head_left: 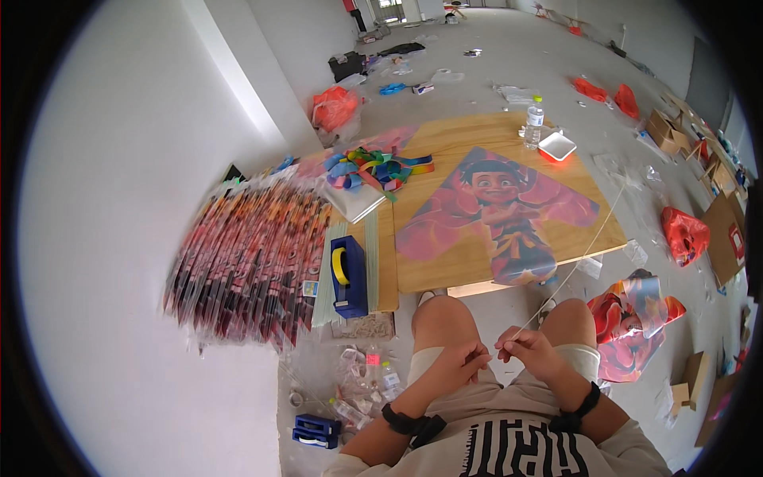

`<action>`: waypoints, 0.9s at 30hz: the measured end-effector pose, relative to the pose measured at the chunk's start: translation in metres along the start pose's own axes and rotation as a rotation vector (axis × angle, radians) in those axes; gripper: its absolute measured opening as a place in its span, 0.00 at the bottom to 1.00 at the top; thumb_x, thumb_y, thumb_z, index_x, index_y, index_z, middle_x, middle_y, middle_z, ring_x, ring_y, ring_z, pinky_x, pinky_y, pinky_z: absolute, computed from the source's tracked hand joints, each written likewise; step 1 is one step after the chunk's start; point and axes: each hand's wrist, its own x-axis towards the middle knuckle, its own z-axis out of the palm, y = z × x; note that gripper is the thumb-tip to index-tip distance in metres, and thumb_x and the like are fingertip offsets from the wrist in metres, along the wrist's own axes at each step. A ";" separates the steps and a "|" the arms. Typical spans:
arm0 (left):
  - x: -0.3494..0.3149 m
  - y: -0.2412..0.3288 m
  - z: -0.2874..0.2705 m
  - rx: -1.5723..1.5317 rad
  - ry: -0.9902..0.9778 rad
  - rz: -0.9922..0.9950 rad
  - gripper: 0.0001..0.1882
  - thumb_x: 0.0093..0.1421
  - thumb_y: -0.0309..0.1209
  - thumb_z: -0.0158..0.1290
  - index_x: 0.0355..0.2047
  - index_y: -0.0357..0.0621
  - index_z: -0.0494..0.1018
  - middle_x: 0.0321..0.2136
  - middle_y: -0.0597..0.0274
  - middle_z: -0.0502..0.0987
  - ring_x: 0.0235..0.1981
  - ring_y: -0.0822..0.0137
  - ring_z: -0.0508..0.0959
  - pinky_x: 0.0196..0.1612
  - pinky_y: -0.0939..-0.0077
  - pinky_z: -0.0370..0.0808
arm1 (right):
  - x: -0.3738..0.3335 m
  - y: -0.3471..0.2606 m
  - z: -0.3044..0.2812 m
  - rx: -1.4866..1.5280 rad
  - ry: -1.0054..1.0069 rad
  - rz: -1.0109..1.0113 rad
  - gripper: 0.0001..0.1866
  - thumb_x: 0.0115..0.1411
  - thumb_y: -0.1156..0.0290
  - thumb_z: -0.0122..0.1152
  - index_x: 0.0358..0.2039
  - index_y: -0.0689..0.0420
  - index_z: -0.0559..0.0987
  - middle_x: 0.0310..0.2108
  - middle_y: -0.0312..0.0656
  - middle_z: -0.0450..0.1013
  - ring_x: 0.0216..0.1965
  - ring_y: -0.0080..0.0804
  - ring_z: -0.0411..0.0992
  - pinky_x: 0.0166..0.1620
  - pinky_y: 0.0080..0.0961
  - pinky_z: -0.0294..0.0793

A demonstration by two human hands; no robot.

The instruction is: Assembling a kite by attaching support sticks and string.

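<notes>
I note the counter's (421, 274) near edge lying just beyond the knees; both hands work short of it, over the lap. A white wall (111, 278) bounds the left. Grey floor (493, 71) runs beyond the far edge and along the right, littered in places.

On the counter I record a printed kite (509, 211) lying flat, its tail reaching the near edge. A bottle (533, 129) and a white tray with red sides (558, 159) stand near the far right corner. To the left are a blue tape dispenser (350, 294), coloured ribbons (369, 168) and a row of bagged packs (246, 254). A second printed sheet (628, 350) lies right of the right knee.

The thin pale line (593, 241), stick or string I cannot tell, slants from the right grip (526, 350) up past the counter's right part. That grip is pinched on it. The left grip (467, 362), just beside, has fingertips drawn together; I cannot tell whether they hold anything.
</notes>
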 end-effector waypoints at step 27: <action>0.009 -0.218 -0.212 0.990 0.548 -0.370 0.12 0.53 0.33 0.56 0.37 0.46 0.80 0.35 0.46 0.82 0.41 0.46 0.81 0.46 0.55 0.77 | -0.002 0.051 -0.050 -0.178 0.234 0.217 0.11 0.69 0.70 0.53 0.42 0.64 0.80 0.36 0.39 0.78 0.32 0.20 0.74 0.37 0.17 0.73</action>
